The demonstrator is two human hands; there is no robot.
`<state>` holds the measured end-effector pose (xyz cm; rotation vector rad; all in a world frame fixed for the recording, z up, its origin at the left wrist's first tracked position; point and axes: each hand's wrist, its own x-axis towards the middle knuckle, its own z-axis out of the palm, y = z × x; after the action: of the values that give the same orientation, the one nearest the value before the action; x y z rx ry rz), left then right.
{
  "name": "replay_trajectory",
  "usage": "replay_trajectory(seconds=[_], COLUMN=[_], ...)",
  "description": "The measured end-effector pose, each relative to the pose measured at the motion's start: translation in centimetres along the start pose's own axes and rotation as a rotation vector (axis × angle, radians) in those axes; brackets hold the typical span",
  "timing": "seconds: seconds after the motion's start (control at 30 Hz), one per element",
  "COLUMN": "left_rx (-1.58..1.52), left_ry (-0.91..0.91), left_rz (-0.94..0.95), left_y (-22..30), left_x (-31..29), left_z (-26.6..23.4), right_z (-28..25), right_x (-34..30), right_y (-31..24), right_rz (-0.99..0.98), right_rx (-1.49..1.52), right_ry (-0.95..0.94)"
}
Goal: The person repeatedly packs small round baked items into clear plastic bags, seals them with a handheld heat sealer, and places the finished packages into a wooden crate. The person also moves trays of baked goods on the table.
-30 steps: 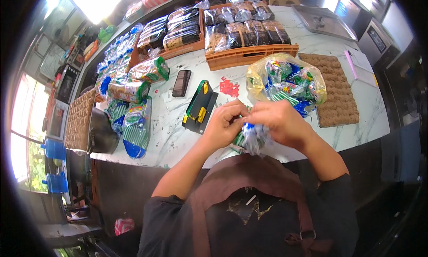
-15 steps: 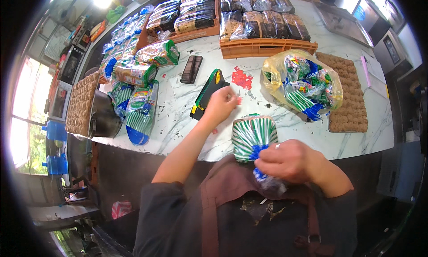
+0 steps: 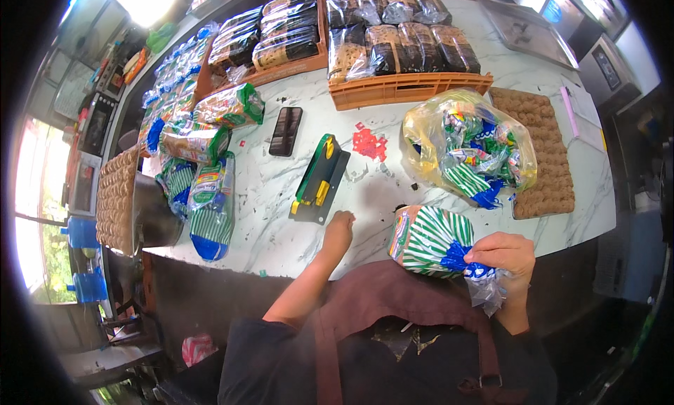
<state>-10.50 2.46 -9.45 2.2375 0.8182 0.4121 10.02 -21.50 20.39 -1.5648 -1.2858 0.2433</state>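
One slatted orange plastic crate [image 3: 407, 91] stands just beyond one translucent yellow plastic bag [image 3: 415, 144]. Nearside of that bag is one green-and-white striped plastic bread package [image 3: 435, 240] — its blue neck pinched in the right hand [image 3: 503, 259]. Left of the bag sits one long black-and-green device [image 3: 319, 181]; nearside-left, the left hand [image 3: 340, 232] is curled — whether around anything, I cannot tell.

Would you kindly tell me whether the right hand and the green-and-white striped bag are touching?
Touching: the head view shows the right hand with its thumb and fingers pinching the blue, gathered end of the striped bag.
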Motion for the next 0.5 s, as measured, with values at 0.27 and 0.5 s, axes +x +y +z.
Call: replay_trajectory(seconds=[0.27, 0.5], left_rx=[0.0, -0.211], left_ry=[-0.014, 0.221], left_rz=[-0.044, -0.023], left_y=[1.6, 4.2], left_x=[14.8, 19.1], left_z=[5.0, 4.4], right_z=[0.6, 1.5], right_x=[0.5, 2.2], right_y=[-0.1, 0.0], right_rz=[0.039, -0.124], right_rx=[0.058, 0.149], right_ry=[-0.016, -0.038])
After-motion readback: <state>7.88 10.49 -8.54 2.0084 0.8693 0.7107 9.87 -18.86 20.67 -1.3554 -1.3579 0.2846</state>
